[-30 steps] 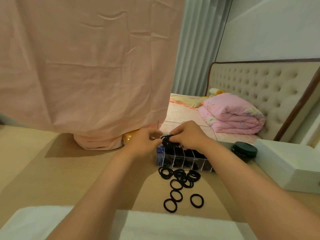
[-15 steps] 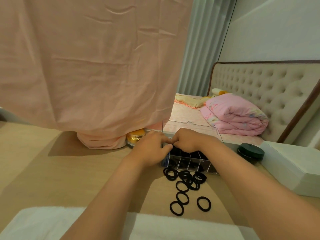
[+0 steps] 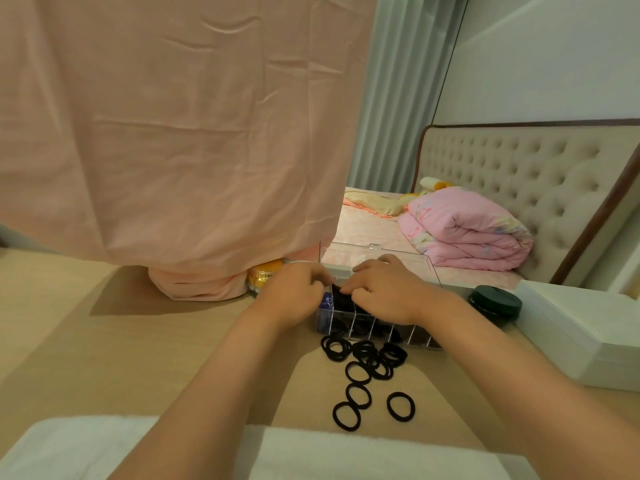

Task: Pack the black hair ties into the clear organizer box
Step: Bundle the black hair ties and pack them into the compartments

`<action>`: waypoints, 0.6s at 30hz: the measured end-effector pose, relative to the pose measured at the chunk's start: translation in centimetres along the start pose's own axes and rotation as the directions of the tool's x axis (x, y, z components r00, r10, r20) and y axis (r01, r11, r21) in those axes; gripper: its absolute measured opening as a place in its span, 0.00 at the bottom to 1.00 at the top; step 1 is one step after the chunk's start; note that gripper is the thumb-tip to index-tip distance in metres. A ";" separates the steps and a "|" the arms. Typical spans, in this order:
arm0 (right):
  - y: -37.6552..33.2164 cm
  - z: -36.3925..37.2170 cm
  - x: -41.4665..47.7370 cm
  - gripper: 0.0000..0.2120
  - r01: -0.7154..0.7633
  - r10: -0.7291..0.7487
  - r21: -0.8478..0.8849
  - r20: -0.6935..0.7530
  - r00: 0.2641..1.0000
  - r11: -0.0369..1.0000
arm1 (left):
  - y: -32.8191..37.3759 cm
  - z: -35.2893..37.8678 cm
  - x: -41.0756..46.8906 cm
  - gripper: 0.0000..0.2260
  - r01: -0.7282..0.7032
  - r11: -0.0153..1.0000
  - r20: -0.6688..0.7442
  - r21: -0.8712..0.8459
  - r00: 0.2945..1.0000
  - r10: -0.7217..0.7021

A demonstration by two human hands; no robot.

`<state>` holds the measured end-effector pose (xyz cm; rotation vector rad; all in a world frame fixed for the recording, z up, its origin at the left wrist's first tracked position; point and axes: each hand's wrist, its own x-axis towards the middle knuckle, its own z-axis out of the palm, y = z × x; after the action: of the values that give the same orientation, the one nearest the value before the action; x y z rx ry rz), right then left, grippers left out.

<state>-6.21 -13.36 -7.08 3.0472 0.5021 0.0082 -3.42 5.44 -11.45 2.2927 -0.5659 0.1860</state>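
Note:
The clear organizer box (image 3: 381, 333) stands on the wooden table with its lid (image 3: 346, 251) raised behind it. Thin dividers split it into narrow slots that hold black hair ties. My left hand (image 3: 294, 296) and my right hand (image 3: 384, 296) meet over the box's left end, fingers curled down on a bundle of black hair ties (image 3: 341, 300) inside a slot. My fingertips are partly hidden. Several loose hair ties (image 3: 363, 358) lie in a heap just in front of the box. Nearer to me lie three single ties, one of them at the right (image 3: 400, 406).
A pink cloth (image 3: 173, 133) hangs down to the table at the back left, with a yellow jar (image 3: 263, 275) beside it. A dark green round container (image 3: 495, 301) and a white box (image 3: 581, 337) stand to the right. A white towel (image 3: 311, 452) covers the near edge.
Both hands have lowered the bundle of hair ties from above the box into its left end. The camera has shifted slightly.

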 end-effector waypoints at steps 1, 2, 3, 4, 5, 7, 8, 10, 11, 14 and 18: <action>-0.2 0.4 0.1 0.24 0.028 -0.028 -0.049 0.010 1.000 0.998 | 0.0 -0.1 -0.1 0.16 0.004 1.000 -0.016 -0.002 1.000 -0.004; -0.4 0.7 0.3 0.23 0.041 -0.039 -0.079 0.024 0.999 0.996 | 0.0 0.0 0.0 0.16 -0.005 1.000 -0.022 0.013 1.000 0.005; -0.7 0.9 0.6 0.24 0.046 -0.043 -0.094 0.036 0.998 0.994 | 0.0 0.1 0.0 0.17 -0.021 0.999 -0.022 0.030 1.000 0.021; -0.9 1.2 0.9 0.25 0.039 -0.033 -0.109 0.054 0.998 0.993 | 0.1 0.2 -0.1 0.17 -0.039 0.998 -0.014 0.049 0.999 0.039; -1.1 1.4 1.2 0.26 0.026 -0.018 -0.128 0.069 0.997 0.991 | 0.1 0.4 -0.1 0.17 -0.059 0.996 -0.002 0.074 0.998 0.059; -1.2 1.5 1.9 0.27 0.002 0.014 -0.156 0.104 0.994 0.988 | -0.1 0.6 0.0 0.17 -0.093 0.989 0.016 0.119 0.996 0.092; -1.2 1.3 2.0 0.27 -0.014 0.034 -0.156 0.126 0.991 0.988 | -0.2 0.7 0.0 0.17 -0.099 0.987 0.027 0.127 0.995 0.096; -1.1 0.5 2.0 0.26 -0.071 0.077 -0.042 0.152 0.985 0.997 | -0.4 0.8 -0.2 0.17 -0.101 0.986 0.047 0.133 0.994 0.096; -1.0 0.0 1.8 0.23 -0.104 0.093 0.073 0.149 0.985 0.992 | -0.4 0.8 -0.3 0.17 -0.105 0.984 0.052 0.140 0.994 0.099; -0.4 -1.3 1.3 0.19 -0.117 0.108 0.323 0.046 0.993 0.939 | -0.3 1.0 -0.4 0.18 -0.109 0.975 0.046 0.192 0.994 0.102; -0.2 -1.5 0.6 0.23 -0.084 0.117 0.410 -0.057 0.992 0.908 | -0.2 1.0 -0.3 0.19 -0.118 0.963 0.045 0.241 0.993 0.110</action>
<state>-5.77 -12.89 -5.62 3.4935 0.3920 0.0344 -3.67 4.96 -12.35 2.5052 -0.7268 0.2902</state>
